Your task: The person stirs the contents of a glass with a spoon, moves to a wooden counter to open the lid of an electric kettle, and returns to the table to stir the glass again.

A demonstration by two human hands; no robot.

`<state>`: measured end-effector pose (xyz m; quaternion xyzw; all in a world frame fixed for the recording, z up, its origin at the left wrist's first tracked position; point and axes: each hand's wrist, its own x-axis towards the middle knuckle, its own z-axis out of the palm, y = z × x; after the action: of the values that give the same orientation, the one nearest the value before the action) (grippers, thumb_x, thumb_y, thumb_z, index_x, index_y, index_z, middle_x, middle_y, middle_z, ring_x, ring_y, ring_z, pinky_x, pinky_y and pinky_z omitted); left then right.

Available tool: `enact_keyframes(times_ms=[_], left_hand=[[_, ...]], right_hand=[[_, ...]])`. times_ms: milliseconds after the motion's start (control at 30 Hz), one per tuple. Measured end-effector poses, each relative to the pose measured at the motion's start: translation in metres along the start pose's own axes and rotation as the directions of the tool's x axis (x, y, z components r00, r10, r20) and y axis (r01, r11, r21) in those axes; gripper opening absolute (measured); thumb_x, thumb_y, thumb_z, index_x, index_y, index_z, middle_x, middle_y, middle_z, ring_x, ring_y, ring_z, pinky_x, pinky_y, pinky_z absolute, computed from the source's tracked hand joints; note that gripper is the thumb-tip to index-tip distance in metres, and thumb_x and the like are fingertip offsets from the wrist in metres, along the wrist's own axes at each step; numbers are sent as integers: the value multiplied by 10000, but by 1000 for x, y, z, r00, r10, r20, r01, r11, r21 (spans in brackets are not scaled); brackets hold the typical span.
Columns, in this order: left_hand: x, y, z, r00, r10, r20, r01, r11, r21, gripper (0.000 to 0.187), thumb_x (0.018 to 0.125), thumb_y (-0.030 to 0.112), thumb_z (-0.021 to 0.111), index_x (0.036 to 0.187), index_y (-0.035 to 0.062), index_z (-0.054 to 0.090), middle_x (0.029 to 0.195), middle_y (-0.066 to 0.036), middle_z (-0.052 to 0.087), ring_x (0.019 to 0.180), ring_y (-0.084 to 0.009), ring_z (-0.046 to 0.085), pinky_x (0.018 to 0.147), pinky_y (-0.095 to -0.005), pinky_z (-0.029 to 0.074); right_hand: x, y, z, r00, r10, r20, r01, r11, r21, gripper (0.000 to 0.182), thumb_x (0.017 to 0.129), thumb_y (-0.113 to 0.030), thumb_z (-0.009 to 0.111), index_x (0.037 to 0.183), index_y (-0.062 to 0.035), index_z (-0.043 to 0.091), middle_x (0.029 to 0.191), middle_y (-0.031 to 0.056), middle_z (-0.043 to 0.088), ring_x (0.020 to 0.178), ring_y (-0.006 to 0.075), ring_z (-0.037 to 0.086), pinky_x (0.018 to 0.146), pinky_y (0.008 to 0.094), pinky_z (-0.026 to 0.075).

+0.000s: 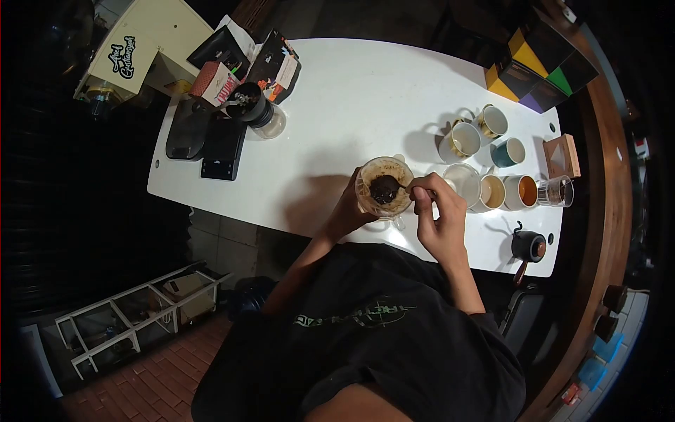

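Down at the near edge of the white table (337,105), the left hand (349,207) wraps around the side of a glass dripper (383,186), holding it just above the surface. Inside it sits a paper filter with a dark mound of wet coffee grounds (385,188) in the middle. The right hand (436,211) is closed in a narrow pinch on a thin stirrer whose tip reaches into the grounds from the right rim; the tool itself is too small to make out clearly.

Just to the right of the dripper stands a cluster of cups (485,165), the nearest almost touching the right hand, so room on that side is tight. A small black kettle (529,246) sits near the table's near right corner. A broad bare stretch of table lies beyond the dripper, toward the far edge. At the far left corner sit a black scale (223,148), a grinder (256,112) and boxes, well apart from both hands.
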<state>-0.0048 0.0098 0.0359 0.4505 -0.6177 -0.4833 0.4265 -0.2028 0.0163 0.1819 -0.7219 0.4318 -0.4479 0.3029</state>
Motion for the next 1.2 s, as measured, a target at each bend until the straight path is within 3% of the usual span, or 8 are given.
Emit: enact_keyframes(times_ms=[300,400,467,667,733,867,1067,1200], left_hand=[[0,-7,0,1000,21,2,-21,999,-28,863,732,264,951,1439,39,509,1367,-106,527,1285,-260,577,1074,-399,500],[0,-8,-2,999,8,48,-11,997,79,874,737,259,949,1451,42,495,1381,-105,521,1297,-250,569,1078,-397,498],[-1,-2,-1,999,-26,21,26,1000,-8,872,735,258,950,1444,36,492,1370,-103,535,1282,-247,581,1072,-396,502],[1,-5,0,1000,31,-1,-31,999,-5,833,732,255,950,1406,32,516,1325,-106,576,1240,-260,614,1047,-397,518],[1,-5,-1,1000,22,4,-23,999,22,834,733,253,949,1409,32,513,1331,-110,576,1245,-262,614,1046,-397,519],[1,-7,-1,1000,16,2,-16,999,38,817,745,264,942,1405,33,519,1340,-119,576,1252,-270,614,1046,-400,520],[0,-3,0,1000,-18,-3,18,1000,-24,786,764,281,926,1399,32,536,1333,-118,575,1252,-275,610,1049,-404,516],[-1,-4,-1,1000,-24,13,24,1000,-1,799,756,282,930,1404,35,533,1335,-115,575,1260,-270,603,1056,-405,511]], right_hand=[[1,1,-3,999,24,39,-23,999,-22,33,984,-27,627,995,-2,645,868,153,662,720,325,666,649,379,511],[2,-1,-5,998,34,52,-32,999,-44,34,987,-30,626,994,-2,643,862,156,659,719,325,664,651,378,512],[1,-2,-5,994,58,95,-54,997,-53,35,988,-30,625,994,-1,643,862,156,660,714,325,660,649,379,512],[2,-1,-4,997,65,44,-68,995,80,33,986,-36,628,989,-8,645,856,149,661,702,329,662,620,371,506],[4,0,-4,999,-5,50,7,998,-55,34,983,-34,629,990,-5,645,854,148,659,697,322,659,611,371,500],[3,-4,-6,995,-9,100,16,998,-65,35,978,-30,633,994,-2,645,858,149,656,703,327,653,621,379,501],[4,-5,-9,996,-10,90,7,999,34,38,977,-32,637,995,0,643,863,153,658,730,337,660,660,379,511],[4,-3,-7,993,-36,113,34,999,23,44,984,-19,614,997,7,648,840,137,637,693,281,632,632,348,495]])
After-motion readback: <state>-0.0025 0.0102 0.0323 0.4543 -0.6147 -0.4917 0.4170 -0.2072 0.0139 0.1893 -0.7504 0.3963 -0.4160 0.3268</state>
